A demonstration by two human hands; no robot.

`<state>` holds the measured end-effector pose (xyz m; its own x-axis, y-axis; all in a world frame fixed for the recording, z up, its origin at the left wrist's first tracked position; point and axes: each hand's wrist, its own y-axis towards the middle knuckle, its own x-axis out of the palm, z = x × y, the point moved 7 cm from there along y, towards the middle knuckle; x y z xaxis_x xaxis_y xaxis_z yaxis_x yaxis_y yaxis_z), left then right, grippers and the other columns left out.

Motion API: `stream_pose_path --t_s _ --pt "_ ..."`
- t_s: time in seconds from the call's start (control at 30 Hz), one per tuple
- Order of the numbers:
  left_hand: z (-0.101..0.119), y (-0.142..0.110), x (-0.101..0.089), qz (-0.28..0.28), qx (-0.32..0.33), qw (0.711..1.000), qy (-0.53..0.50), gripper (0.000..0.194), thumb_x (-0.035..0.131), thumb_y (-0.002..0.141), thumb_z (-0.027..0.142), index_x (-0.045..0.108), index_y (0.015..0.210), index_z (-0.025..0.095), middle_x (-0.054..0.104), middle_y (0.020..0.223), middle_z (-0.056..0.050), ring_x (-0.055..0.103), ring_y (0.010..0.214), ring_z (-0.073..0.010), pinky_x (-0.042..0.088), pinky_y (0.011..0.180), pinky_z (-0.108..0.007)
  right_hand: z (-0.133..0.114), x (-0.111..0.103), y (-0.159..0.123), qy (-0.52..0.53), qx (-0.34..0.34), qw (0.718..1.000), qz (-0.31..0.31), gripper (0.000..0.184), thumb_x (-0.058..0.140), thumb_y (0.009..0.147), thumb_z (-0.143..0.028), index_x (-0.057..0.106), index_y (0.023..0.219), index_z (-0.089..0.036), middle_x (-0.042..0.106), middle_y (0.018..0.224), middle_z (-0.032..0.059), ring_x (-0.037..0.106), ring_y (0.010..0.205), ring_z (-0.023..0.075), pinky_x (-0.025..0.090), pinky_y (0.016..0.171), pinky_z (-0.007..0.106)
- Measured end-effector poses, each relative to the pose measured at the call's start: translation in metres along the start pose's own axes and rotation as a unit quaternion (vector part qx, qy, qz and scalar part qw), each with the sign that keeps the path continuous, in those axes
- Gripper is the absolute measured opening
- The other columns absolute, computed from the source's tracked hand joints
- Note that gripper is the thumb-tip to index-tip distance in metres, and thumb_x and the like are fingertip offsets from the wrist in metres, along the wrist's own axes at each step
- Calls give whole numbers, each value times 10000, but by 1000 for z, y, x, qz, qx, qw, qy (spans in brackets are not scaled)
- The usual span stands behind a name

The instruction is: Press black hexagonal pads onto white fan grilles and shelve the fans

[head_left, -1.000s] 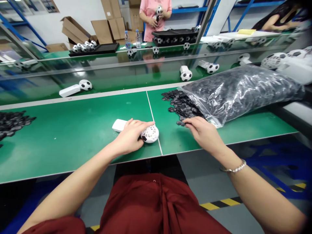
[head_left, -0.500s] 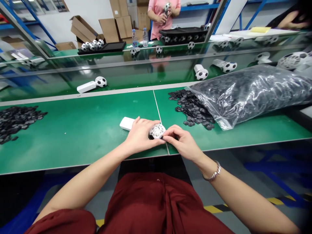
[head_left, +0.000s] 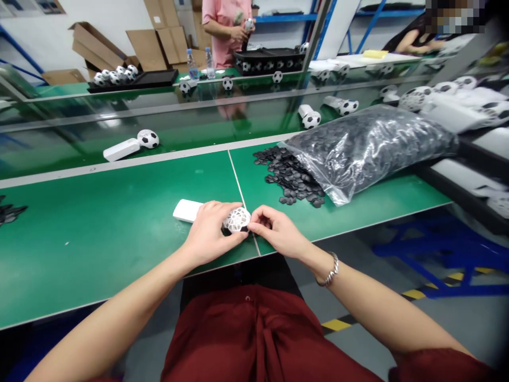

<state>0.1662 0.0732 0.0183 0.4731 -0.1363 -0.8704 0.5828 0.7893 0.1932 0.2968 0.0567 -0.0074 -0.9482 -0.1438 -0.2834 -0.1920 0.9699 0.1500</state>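
Observation:
My left hand (head_left: pixel 212 231) is wrapped round a white handheld fan with a soccer-ball head (head_left: pixel 237 219), which lies on the green bench. Its white handle (head_left: pixel 186 210) sticks out to the left of the hand. Black patches show on the side of the ball head, while its top is an open white lattice. My right hand (head_left: pixel 272 228) is closed in a pinch against the right edge of the ball head; whatever is between the fingertips is too small to make out. Right of the hands, loose black pieces (head_left: pixel 292 178) spill from a clear plastic bag (head_left: pixel 358 146).
Another fan (head_left: pixel 127 146) lies on the conveyor at left, with more (head_left: pixel 309 116) at right. Trays with white fans (head_left: pixel 465 111) stand at far right. More black pieces (head_left: pixel 10 212) lie at the left edge. A co-worker in pink (head_left: pixel 228 32) stands across the line.
My view has swung to the right, so more of the trays at far right shows. Both hands stay at the ball head in much the same grip.

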Motion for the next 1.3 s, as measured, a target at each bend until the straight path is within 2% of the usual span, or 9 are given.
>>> stream_pose_path --t_s 0.1,0.17,0.27,0.43,0.57,0.63,0.87,1.13,1.3 --pt "-2 -1 1 -11 5 1000 3 532 622 721 439 518 1181 193 604 1112 -69 513 1024 -251 306 993 -463 1 -50 -8 -159 -49 981 97 103 564 817 -276 559 773 -183 567 765 6 503 697 137 407 639 264" --pt "-4 -1 1 -13 4 1000 7 587 630 701 491 506 1193 197 592 1134 -74 500 1063 -255 217 1051 -499 6 -89 -20 -314 -57 932 175 94 585 807 -278 583 782 -188 589 790 24 516 753 173 410 706 304" --pt "-6 2 0 -27 5 1000 9 598 639 688 499 506 1193 208 590 1136 -74 488 1092 -263 151 1073 -530 23 -125 -35 -475 -23 857 199 112 603 794 -285 617 830 -180 616 807 52 522 774 221 418 739 352" --pt "-2 0 3 -98 11 995 3 593 636 707 349 454 1263 256 432 1344 -83 239 1301 -340 123 1053 -594 34 -127 -39 -575 -12 800 173 177 527 840 -270 646 907 -156 638 852 86 545 814 251 447 716 349" --pt "-3 -9 -1 -34 -53 998 18 544 642 715 377 493 1230 280 228 1429 -100 153 1313 -362 230 1026 -572 32 -123 -34 -614 -1 778 131 261 432 845 -159 626 1018 -134 626 858 106 571 777 250 455 651 345" --pt "-2 -11 1 -26 -44 999 -6 528 624 739 379 483 1234 263 314 1365 -109 218 1286 -327 255 1035 -537 29 -126 -33 -604 -2 787 122 308 404 834 -127 617 1056 -145 617 850 102 579 735 238 458 637 343" --pt "1 -8 3 -89 24 991 -98 523 622 726 239 471 1228 234 458 1284 -67 209 1315 -289 228 1082 -486 17 -105 -32 -364 -54 925 94 208 442 844 -195 641 902 -184 628 880 55 611 751 164 501 699 287" --pt "6 -14 -1 -78 62 986 -135 542 592 693 146 468 1213 228 469 1282 -54 225 1332 -245 238 1102 -443 -7 -61 -23 -352 -165 918 81 200 458 873 -261 647 914 -207 620 882 76 592 853 209 491 767 353" --pt "5 -13 3 -64 42 987 -138 512 622 707 209 481 1199 218 478 1269 -70 210 1339 -261 239 1096 -464 -16 -37 -19 -262 -127 956 42 169 507 863 -265 636 960 -219 651 864 40 600 794 177 487 747 312"
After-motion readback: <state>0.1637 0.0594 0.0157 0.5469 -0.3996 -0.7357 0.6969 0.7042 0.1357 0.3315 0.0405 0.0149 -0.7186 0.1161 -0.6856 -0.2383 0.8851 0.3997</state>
